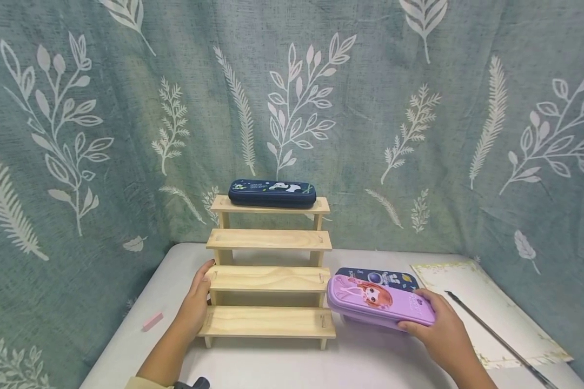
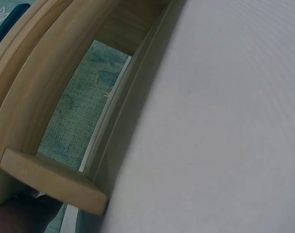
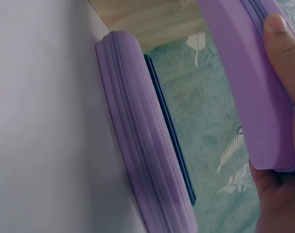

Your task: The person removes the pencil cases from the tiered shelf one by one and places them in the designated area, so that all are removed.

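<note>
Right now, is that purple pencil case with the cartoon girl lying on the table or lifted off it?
Lifted. The purple pencil case is gripped by the right hand, clear of another purple case lying on the white table.

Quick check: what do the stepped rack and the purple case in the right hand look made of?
Stepped rack: pale unfinished wood, visible grain, matte. Purple case held by the right hand: smooth moulded shell with a printed cartoon, probably fabric-covered foam or plastic; zip seam shows.
</note>
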`<state>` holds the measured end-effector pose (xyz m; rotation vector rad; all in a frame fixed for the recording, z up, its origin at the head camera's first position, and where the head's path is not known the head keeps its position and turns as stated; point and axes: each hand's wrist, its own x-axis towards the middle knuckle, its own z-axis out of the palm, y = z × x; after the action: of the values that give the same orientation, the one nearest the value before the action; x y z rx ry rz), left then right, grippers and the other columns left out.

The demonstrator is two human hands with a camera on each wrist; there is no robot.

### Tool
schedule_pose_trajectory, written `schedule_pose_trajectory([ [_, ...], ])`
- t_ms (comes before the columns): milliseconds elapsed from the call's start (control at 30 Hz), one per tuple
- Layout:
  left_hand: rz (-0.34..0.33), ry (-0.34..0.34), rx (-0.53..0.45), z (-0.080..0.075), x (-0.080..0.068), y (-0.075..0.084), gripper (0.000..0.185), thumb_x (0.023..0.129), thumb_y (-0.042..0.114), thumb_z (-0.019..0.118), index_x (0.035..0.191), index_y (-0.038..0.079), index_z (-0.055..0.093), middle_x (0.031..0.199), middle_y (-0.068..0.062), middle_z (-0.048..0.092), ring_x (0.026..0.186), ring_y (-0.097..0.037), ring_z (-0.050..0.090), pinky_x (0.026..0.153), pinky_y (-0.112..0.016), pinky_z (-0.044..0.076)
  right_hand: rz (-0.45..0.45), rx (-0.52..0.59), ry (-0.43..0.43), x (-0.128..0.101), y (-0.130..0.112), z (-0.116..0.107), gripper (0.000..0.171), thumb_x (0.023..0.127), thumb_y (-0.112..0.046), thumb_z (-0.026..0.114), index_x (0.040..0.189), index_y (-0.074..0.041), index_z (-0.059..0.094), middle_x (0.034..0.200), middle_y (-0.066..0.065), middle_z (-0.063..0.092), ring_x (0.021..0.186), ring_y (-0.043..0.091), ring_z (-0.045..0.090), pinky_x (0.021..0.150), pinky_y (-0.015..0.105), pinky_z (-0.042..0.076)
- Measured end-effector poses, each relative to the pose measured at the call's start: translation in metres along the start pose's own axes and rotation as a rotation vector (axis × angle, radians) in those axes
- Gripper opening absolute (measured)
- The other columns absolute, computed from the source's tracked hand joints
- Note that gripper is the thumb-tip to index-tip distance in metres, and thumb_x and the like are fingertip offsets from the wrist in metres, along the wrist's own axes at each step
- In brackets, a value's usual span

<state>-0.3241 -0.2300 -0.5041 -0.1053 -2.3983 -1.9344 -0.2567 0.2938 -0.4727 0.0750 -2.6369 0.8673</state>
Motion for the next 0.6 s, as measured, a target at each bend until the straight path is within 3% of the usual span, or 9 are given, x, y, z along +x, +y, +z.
schedule_pose_trajectory([
  [300, -0.012, 0.001, 0.013, 0.001, 0.001, 0.000, 0.051, 0.113, 0.050, 0.014, 0.164, 0.047, 0.017, 0.176, 0.000, 0.015, 0.162, -0.038, 0.013, 0.125, -0.073, 0.005, 0.005, 0.009, -0.017, -0.010, 0.022, -0.011, 0.091, 0.077, -0.044, 0.092, 0.144, 0.000, 0.050, 0.142, 0.032, 0.053, 0.131, 0.052, 0.049, 0.101, 0.065, 0.040],
  [500, -0.011, 0.004, 0.010, 0.000, 0.000, 0.001, 0.051, 0.114, 0.049, 0.015, 0.164, 0.046, 0.017, 0.175, -0.002, 0.016, 0.162, -0.038, 0.014, 0.125, -0.072, 0.006, 0.006, -0.020, -0.063, -0.018, 0.036, -0.010, 0.089, 0.075, -0.044, 0.093, 0.142, -0.001, 0.052, 0.138, 0.029, 0.059, 0.124, 0.045, 0.057, 0.096, 0.053, 0.044],
  [600, -0.011, 0.000, 0.001, 0.000, -0.001, 0.002, 0.051, 0.114, 0.049, 0.015, 0.165, 0.046, 0.017, 0.175, -0.002, 0.015, 0.161, -0.038, 0.015, 0.125, -0.072, 0.007, 0.008, -0.040, -0.083, -0.020, 0.040, -0.010, 0.090, 0.075, -0.042, 0.094, 0.142, 0.001, 0.052, 0.138, 0.031, 0.058, 0.124, 0.047, 0.057, 0.097, 0.058, 0.045],
])
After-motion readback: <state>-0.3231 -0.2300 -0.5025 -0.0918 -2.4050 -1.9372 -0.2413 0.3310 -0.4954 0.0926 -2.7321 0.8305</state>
